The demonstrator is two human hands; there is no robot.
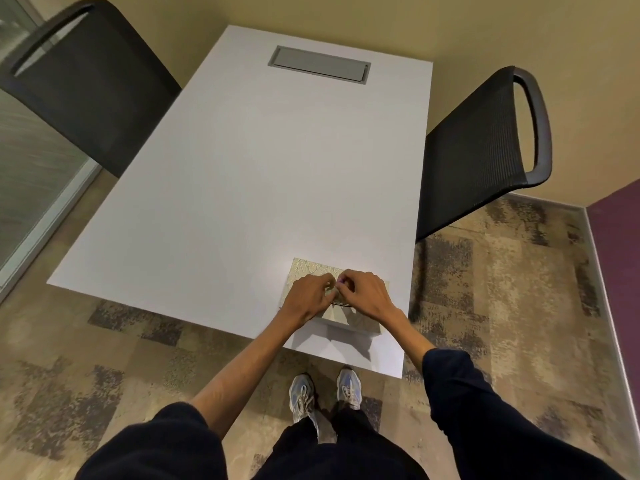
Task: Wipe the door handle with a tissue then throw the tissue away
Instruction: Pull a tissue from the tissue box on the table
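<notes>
The patterned beige cardboard tissue box (334, 296) sits near the white rectangular table's (242, 188) near right edge. The left hand (310, 296) and right hand (363, 294) rest on top, fingertips pinched narrowly together at its slot.

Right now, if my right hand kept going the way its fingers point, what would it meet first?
The right hand points inward across the tissue box, so it would likely meet the left hand first; their fingertips already look nearly touching.

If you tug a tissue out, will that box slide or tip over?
The tissue box looks like thin card, so it is probably light and might slide on the smooth white table. It sits flat and low, so tipping seems unlikely. Both hands rest on it.
</notes>
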